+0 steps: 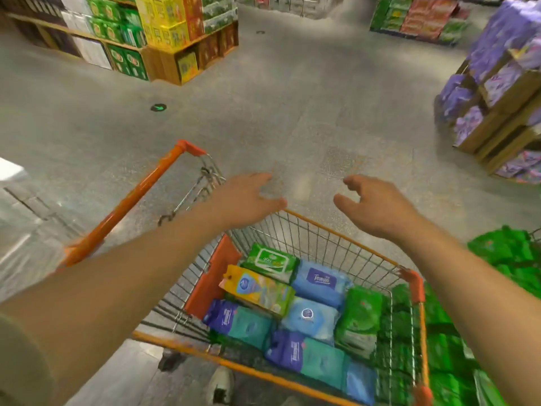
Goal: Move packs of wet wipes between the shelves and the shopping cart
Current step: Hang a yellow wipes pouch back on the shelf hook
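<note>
Packs of wet wipes (295, 312) are seen lying flat in the basket of the shopping cart (345, 238), laid side by side in green, blue, purple and yellow wrappers. More green packs (509, 253) are stacked just beside the cart on its right. Both hands are held above the cart's far rim and nothing is gripped: the left hand (248, 200) is spread with the fingers loosely curled, and the right hand (377, 206) is likewise open, thumb apart from the fingers. An orange cart handle (131, 200) is seen to the left, untouched.

Whether a pack is about to be lifted out or has just been dropped in cannot be told. If a pack is to be taken, it is best gripped across its short sides with thumb and fingers opposed, since the soft wrappers are likely to sag and slip. The top packs, such as the green pack (270, 260) or the yellow pack (260, 288), should be lifted first so that their neighbours are not dragged along.
</note>
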The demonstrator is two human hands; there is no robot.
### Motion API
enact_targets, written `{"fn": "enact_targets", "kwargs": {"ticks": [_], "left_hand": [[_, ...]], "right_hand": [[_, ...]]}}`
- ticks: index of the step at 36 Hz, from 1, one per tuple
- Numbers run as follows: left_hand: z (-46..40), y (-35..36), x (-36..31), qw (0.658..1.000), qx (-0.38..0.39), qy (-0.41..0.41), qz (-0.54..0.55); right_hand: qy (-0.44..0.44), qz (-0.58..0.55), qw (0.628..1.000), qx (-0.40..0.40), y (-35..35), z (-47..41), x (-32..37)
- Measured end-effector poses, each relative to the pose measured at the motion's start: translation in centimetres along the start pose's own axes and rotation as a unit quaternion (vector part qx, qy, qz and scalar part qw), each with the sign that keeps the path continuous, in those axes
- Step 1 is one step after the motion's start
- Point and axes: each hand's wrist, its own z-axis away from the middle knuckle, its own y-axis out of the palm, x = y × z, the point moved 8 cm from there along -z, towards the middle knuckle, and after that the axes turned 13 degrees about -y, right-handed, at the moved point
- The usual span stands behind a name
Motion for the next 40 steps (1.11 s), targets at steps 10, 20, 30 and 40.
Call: {"fn": "enact_targets", "kwargs": {"ticks": [10,20,30,40], "left_hand": [[-2.6,16.5,15.8,0.919,0.190,-0.268,0.219],[-2.0,28.0,21.7,0.730,0.296,-0.467,0.402],[-3.4,34.1,20.7,0.639,0.272,-0.539,0.476],[-5.3,37.5,20.1,0.527,0.259,-0.537,0.606]], "right_hand": [[0.047,-0.102,0.982,0.153,17.1,-2.2,0.0],[0.103,-0.123,0.949,0.271,31.4,-2.7,-2.3],[0.071,-0.097,0.927,0.355,39.1,-4.9,-2.8],[0.062,-0.084,0.885,0.454,43.3,-6.8,-3.6]]}}
